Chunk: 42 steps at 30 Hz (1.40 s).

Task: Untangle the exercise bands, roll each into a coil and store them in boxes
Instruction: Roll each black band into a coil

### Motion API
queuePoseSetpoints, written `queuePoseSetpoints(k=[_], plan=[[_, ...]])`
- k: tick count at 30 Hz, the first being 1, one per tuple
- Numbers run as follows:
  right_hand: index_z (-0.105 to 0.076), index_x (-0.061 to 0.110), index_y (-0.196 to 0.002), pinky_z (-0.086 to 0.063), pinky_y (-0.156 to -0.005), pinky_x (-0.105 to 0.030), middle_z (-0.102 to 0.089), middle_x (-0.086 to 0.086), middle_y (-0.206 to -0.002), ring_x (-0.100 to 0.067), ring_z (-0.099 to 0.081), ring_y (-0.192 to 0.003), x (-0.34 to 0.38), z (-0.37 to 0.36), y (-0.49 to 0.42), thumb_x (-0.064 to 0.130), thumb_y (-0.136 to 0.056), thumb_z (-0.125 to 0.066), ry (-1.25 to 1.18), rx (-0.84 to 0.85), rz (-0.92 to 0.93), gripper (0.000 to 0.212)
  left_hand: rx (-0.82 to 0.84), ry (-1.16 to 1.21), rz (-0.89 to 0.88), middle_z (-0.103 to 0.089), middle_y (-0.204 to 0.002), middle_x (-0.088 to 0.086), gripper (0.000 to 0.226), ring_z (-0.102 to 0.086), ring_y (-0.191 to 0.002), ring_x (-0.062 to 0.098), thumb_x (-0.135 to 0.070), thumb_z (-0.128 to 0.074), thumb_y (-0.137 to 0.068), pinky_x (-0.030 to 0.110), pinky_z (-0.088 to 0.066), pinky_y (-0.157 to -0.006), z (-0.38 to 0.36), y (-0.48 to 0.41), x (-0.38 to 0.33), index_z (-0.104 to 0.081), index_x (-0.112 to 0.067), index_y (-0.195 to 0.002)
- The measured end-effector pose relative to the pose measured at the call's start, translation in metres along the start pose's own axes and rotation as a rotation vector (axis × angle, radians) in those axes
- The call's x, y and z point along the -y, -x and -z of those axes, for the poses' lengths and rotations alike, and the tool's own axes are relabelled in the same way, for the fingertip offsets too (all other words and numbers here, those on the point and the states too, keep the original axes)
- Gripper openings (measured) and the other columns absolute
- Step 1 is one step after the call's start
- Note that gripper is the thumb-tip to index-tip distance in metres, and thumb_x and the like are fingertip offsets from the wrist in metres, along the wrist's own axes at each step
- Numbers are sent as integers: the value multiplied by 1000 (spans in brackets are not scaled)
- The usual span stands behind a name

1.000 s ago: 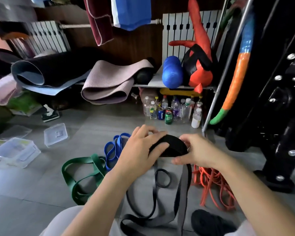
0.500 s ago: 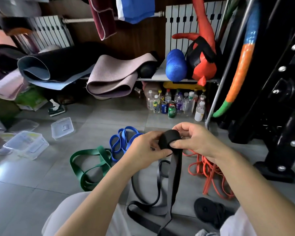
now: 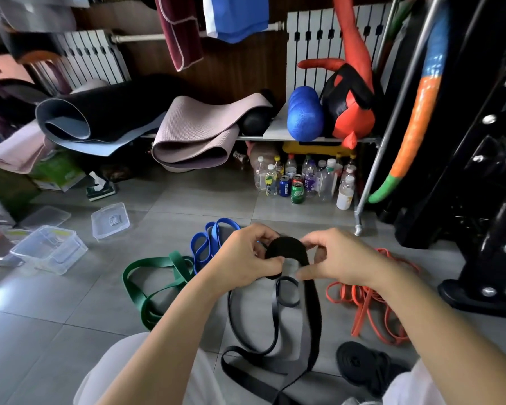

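Observation:
A wide black exercise band [image 3: 311, 314] hangs from a partly rolled coil [image 3: 287, 248] held above the floor between both hands. My left hand [image 3: 246, 258] grips the coil's left side, and my right hand [image 3: 338, 258] pinches its right side and the band just below. The band's loose length trails down to the tiles in front of my knees. On the floor lie a green band [image 3: 149, 287] at the left, a blue band [image 3: 206, 242] behind my left hand, and a thin orange band [image 3: 371, 305] tangled at the right.
Clear plastic boxes [image 3: 51, 249] and a loose lid [image 3: 110, 220] sit on the floor at the left. A dark slipper [image 3: 365, 365] lies near my right knee. Bottles and cans [image 3: 301, 181] stand under a shelf of rolled mats. A black machine base [image 3: 476, 293] stands at the right.
Both hands have kept turning the coil, which now faces me as a round disc. The view has shifted slightly left and down, and the hanging band has swung to the right.

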State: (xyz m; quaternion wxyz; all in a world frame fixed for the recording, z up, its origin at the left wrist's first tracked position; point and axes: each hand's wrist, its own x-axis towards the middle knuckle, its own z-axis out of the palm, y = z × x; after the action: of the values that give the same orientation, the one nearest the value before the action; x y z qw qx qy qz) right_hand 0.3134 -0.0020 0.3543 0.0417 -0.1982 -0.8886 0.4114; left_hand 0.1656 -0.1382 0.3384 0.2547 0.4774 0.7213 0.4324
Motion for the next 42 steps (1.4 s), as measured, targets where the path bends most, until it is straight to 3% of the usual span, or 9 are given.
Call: queuePoseSetpoints(k=[3,7,11,14,19,27,33,38,42], plan=[[-64,30,-108,-39,-61,-6,-69,12,-97,16,-53,-60,-1,-7,-3,27,-65,-85,-92,-72,57,47,-11,-3,-27,-54,-50,-21,22,-45,-47,-2,-23,-68,-63,11,-40,-51,0,-2,-1,-63,-31,-84],[-67,29,-99,-37,-54,-5,-70,16,-81,9,-53,-53,-5,-5,-5,21,-69,-82,-229,-78,63,34,-68,135,-55,-60,-58,-18,23,-53,-57,0,-21,-68,-64,15,-45,-58,1,-3,-3,-62,-29,-84],[-67,18,-100,-48,-64,-11,-71,12,-79,3,-62,-66,-4,-24,-7,5,-68,-79,-471,-47,59,37,-167,645,-19,-70,-74,0,24,-64,-66,13,-8,-61,-71,22,-52,-56,1,-5,-8,-60,-7,-94],[-71,28,-92,-52,-71,-16,-74,10,-84,-3,-68,-80,0,-34,-8,18,-59,-78,-738,-146,120,35,-130,889,-28,-69,-77,10,13,-65,-64,16,4,-52,-86,21,-52,-55,7,-4,-14,-59,-1,-96],[-74,39,-86,-49,-76,-13,-73,12,-89,-2,-66,-85,5,-38,-7,30,-62,-75,-755,-300,208,26,-118,1059,27,-67,-79,15,13,-65,-64,18,1,-50,-85,21,-53,-56,3,-2,-14,-59,0,-94],[-68,24,-85,-48,-66,-9,-73,12,-80,0,-67,-75,3,-24,-10,4,-73,-74,-798,-395,143,24,-258,946,100,-69,-74,12,18,-63,-59,15,4,-49,-88,20,-52,-53,6,-8,-3,-66,-3,-90],[-70,24,-86,-51,-79,-21,-74,-5,-88,-9,-65,-83,0,-43,-7,2,-74,-74,-750,-279,108,25,-219,1068,140,-67,-72,12,17,-63,-60,15,-1,-53,-84,18,-51,-52,-5,-8,-8,-70,-2,-81],[-70,22,-90,-52,-79,-18,-73,4,-87,-7,-67,-85,-2,-44,-7,9,-73,-74,-841,-342,157,22,-147,1105,163,-67,-71,11,34,-64,-62,15,-1,-46,-91,20,-52,-52,-9,-9,-8,-71,-8,-70],[-69,21,-92,-51,-79,-18,-74,4,-89,-8,-67,-87,-8,-44,-6,11,-72,-74,-821,-303,139,23,-68,1078,135,-67,-84,12,13,-63,-70,15,-4,-58,-83,23,-53,-59,-12,-7,-6,-64,-5,-94]])
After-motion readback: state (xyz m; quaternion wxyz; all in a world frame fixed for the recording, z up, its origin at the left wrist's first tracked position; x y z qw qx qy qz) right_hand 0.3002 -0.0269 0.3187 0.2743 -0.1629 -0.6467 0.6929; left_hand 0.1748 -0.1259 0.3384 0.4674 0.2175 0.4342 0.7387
